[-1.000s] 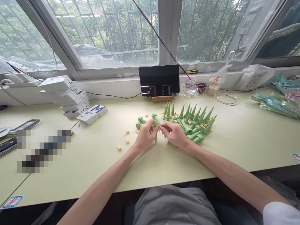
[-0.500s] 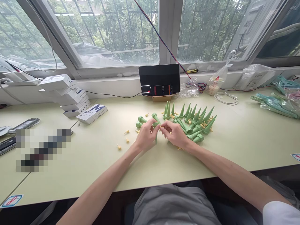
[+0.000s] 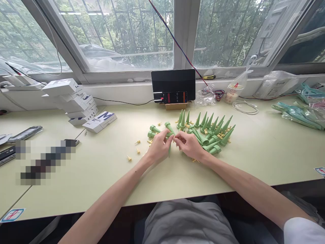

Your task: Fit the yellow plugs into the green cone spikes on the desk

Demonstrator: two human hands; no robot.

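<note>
My left hand (image 3: pixel 159 144) is closed around a green watering spike (image 3: pixel 169 151), whose pointed end hangs down below the fingers and whose cap end shows above them. Fingertip to fingertip with it, my right hand (image 3: pixel 188 144) pinches a small yellow plastic valve (image 3: pixel 174 138) against the spike's side; the fingers hide most of it. A few green spikes (image 3: pixel 154 128) lie just beyond my left hand. Past my right hand is a cluster of green spikes (image 3: pixel 215 132), some upright and some lying, many with yellow pieces attached. Loose yellow valves (image 3: pixel 138 151) are scattered left of my left hand.
A tablet (image 3: pixel 173 83) and a phone (image 3: pixel 175 97) lean on a stand at the back. White boxes (image 3: pixel 78 101) are stacked at the left. A bagged cup (image 3: pixel 233 93), a white cable (image 3: pixel 245 106) and wrapped teal hangers (image 3: pixel 297 113) sit at the right.
The view has shifted very slightly. Both hands keep the same hold at the same spot, with only small finger movement.
</note>
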